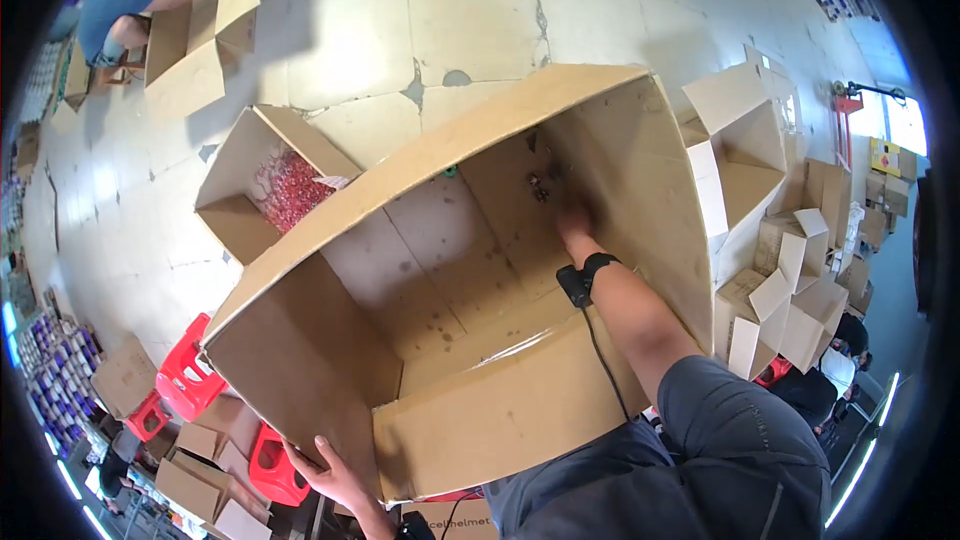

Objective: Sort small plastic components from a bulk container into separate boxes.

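Note:
A large brown cardboard box lies in front of me with its opening toward me. My right arm reaches deep inside, and my right hand is near the right inner wall, smeared by motion and shadow, so its fingers are unclear. Close to it on the box's bottom sits a small cluster of dark and shiny bits. A small green piece shows by the far wall. At the near left corner, my left hand rests against the box's wall with its fingers spread apart.
Beyond the left wall stands a smaller carton holding a heap of red pieces. Red plastic stools are at the left. Several open cartons crowd the right. Another person works at a box far left.

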A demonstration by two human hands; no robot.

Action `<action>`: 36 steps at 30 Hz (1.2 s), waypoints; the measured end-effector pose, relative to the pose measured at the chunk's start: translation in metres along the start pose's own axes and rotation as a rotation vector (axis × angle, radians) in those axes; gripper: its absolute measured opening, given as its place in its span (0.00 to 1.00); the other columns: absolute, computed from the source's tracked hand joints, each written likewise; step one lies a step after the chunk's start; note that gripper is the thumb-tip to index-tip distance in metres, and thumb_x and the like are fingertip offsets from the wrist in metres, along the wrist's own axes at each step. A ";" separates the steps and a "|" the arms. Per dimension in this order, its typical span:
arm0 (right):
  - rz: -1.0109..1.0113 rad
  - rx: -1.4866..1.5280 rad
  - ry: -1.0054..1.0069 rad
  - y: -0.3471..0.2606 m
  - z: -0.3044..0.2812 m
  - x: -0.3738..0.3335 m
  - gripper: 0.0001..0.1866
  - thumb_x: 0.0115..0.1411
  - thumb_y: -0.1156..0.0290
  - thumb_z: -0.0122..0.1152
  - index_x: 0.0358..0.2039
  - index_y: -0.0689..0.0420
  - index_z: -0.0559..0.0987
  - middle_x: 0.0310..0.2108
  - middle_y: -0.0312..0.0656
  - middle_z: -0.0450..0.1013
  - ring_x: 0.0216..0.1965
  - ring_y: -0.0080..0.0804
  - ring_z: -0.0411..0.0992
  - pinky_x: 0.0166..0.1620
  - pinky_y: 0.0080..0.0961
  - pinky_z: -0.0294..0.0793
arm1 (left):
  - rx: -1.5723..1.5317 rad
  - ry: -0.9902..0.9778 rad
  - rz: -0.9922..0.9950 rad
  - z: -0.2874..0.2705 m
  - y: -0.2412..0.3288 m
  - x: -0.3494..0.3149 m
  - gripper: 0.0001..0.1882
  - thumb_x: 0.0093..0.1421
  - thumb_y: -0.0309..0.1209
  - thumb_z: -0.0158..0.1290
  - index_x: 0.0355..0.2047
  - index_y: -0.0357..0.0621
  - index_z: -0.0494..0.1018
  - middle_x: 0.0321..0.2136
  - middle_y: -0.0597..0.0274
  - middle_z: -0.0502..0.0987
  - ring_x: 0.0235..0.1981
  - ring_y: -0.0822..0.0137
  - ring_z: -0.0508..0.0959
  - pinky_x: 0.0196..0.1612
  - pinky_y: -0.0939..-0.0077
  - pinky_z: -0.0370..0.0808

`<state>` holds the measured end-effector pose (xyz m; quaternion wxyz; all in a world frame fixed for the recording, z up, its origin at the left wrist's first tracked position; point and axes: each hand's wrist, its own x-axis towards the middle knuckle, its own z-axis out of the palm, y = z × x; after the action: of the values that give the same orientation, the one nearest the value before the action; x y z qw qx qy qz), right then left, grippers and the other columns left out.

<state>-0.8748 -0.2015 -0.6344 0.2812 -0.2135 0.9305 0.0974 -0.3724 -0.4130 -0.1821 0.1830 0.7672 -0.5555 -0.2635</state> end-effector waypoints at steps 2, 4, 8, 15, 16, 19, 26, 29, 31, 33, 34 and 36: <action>-0.090 0.251 -0.126 -0.091 -0.011 -0.037 0.24 0.68 0.60 0.49 0.60 0.57 0.74 0.59 0.53 0.70 0.58 0.52 0.71 0.59 0.41 0.71 | 0.120 0.096 0.007 -0.025 -0.003 -0.008 0.29 0.68 0.28 0.51 0.66 0.33 0.58 0.65 0.45 0.64 0.65 0.53 0.65 0.67 0.61 0.61; -0.109 0.440 -0.152 -0.116 -0.041 -0.034 0.24 0.68 0.60 0.49 0.60 0.57 0.73 0.60 0.55 0.69 0.58 0.54 0.71 0.60 0.43 0.71 | 0.079 0.100 0.043 -0.026 0.006 -0.020 0.29 0.68 0.27 0.51 0.66 0.34 0.59 0.65 0.45 0.64 0.65 0.54 0.65 0.67 0.60 0.61; -0.060 0.416 0.216 -0.079 -0.035 -0.007 0.22 0.63 0.61 0.59 0.55 0.56 0.75 0.50 0.58 0.74 0.50 0.54 0.74 0.53 0.42 0.74 | 0.124 0.129 0.135 -0.005 0.015 -0.040 0.27 0.67 0.26 0.52 0.65 0.34 0.62 0.64 0.46 0.65 0.64 0.52 0.66 0.67 0.58 0.60; -0.367 1.056 -0.573 -0.182 -0.138 -0.117 0.19 0.58 0.66 0.70 0.48 0.54 0.77 0.39 0.39 0.78 0.39 0.27 0.77 0.43 0.27 0.77 | 0.114 0.004 0.361 0.000 0.068 -0.061 0.15 0.63 0.20 0.52 0.50 0.33 0.74 0.50 0.47 0.76 0.51 0.53 0.77 0.56 0.63 0.73; -0.389 1.038 -0.580 -0.185 -0.169 -0.134 0.19 0.58 0.66 0.70 0.48 0.54 0.77 0.39 0.39 0.78 0.39 0.27 0.77 0.43 0.27 0.77 | -0.016 -0.126 0.248 0.015 0.072 -0.062 0.13 0.63 0.19 0.53 0.49 0.34 0.76 0.46 0.50 0.79 0.48 0.58 0.79 0.52 0.67 0.75; -0.569 1.293 -0.827 -0.202 -0.242 -0.198 0.21 0.57 0.71 0.71 0.51 0.56 0.76 0.43 0.35 0.77 0.44 0.22 0.75 0.49 0.24 0.75 | -0.338 -0.380 0.014 0.060 0.084 -0.056 0.13 0.63 0.22 0.57 0.48 0.36 0.78 0.43 0.55 0.80 0.45 0.67 0.80 0.48 0.73 0.77; -0.995 1.132 -0.984 -0.243 -0.310 -0.313 0.19 0.59 0.77 0.68 0.51 0.58 0.75 0.47 0.35 0.74 0.48 0.22 0.73 0.54 0.26 0.75 | -0.614 -0.367 0.096 0.064 0.117 -0.039 0.18 0.60 0.21 0.61 0.51 0.36 0.76 0.44 0.57 0.79 0.45 0.70 0.80 0.48 0.79 0.78; -1.040 1.021 -0.868 -0.253 -0.312 -0.339 0.19 0.59 0.76 0.69 0.50 0.58 0.75 0.44 0.34 0.74 0.46 0.22 0.74 0.53 0.26 0.75 | -0.737 -0.376 0.007 0.047 0.095 -0.034 0.16 0.59 0.21 0.62 0.48 0.34 0.76 0.44 0.57 0.78 0.43 0.72 0.79 0.46 0.80 0.78; -1.003 1.035 -0.870 -0.257 -0.311 -0.353 0.19 0.59 0.76 0.68 0.51 0.59 0.75 0.44 0.34 0.74 0.46 0.22 0.74 0.52 0.26 0.75 | -0.821 -0.407 -0.126 0.033 0.084 -0.030 0.11 0.60 0.21 0.62 0.43 0.33 0.77 0.40 0.60 0.80 0.38 0.74 0.80 0.43 0.81 0.78; -0.963 1.052 -0.862 -0.260 -0.307 -0.364 0.19 0.60 0.76 0.68 0.51 0.59 0.75 0.43 0.34 0.74 0.45 0.22 0.74 0.52 0.25 0.75 | -0.830 -0.446 -0.209 0.018 0.083 -0.023 0.09 0.60 0.21 0.62 0.41 0.34 0.77 0.36 0.61 0.80 0.36 0.74 0.80 0.42 0.81 0.78; -0.930 1.053 -0.861 -0.262 -0.303 -0.367 0.20 0.59 0.76 0.69 0.51 0.59 0.75 0.45 0.35 0.74 0.45 0.23 0.74 0.52 0.26 0.75 | -0.830 -0.489 -0.290 0.012 0.084 -0.019 0.07 0.61 0.21 0.61 0.39 0.34 0.77 0.32 0.63 0.81 0.34 0.74 0.80 0.42 0.80 0.78; -0.909 1.055 -0.844 -0.266 -0.307 -0.378 0.21 0.58 0.75 0.69 0.51 0.58 0.75 0.46 0.37 0.73 0.46 0.24 0.74 0.51 0.26 0.75 | -0.842 -0.462 -0.249 0.003 0.083 -0.016 0.06 0.61 0.22 0.61 0.38 0.34 0.78 0.31 0.63 0.81 0.32 0.74 0.80 0.40 0.81 0.78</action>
<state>-0.6183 -0.4010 -0.1846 0.6838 -0.3551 0.4921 -0.4052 -0.4408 -0.4241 -0.1340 0.3163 0.6086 -0.3312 -0.6480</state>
